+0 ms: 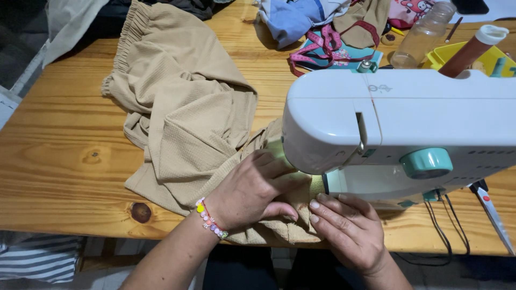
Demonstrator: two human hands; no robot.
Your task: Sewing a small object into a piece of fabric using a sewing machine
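A pine counter (64,161) with dark knots carries the work; striped cloth (37,258) shows below its near edge at far left.

Left to centre: tan fabric (183,113), a crinkled garment with an elastic waistband, is spread across the counter, its bulk left lying to the left, which keeps the weight off the portion under work. Its near edge is gathered and drawn toward the machine.

Left hand (250,196), with a bead bracelet (210,220) at the wrist, lies palm-down on the fabric just left of the needle area. Fingers are extended and close together, pressing the cloth flat; the thumb tucks under a fold, apparently to hold the layers in line.

Right hand (349,228) rests at the front of the machine bed, touching the fabric's folded edge. Fingers are together and slightly curled, tips pressing on the fold rather than clamped around it. The fabric thus lies beneath both sets of fingers and between the two hands, running under the machine head, where a lamp lights it. The needle itself is hidden.

Right: white sewing machine (408,118) with teal dial (427,162). Behind it are a clear bottle (422,37), yellow tray (467,53), pink ribbon (322,45) and blue cloth (293,19). Scissors (492,212) lie at the far right, near the cords.
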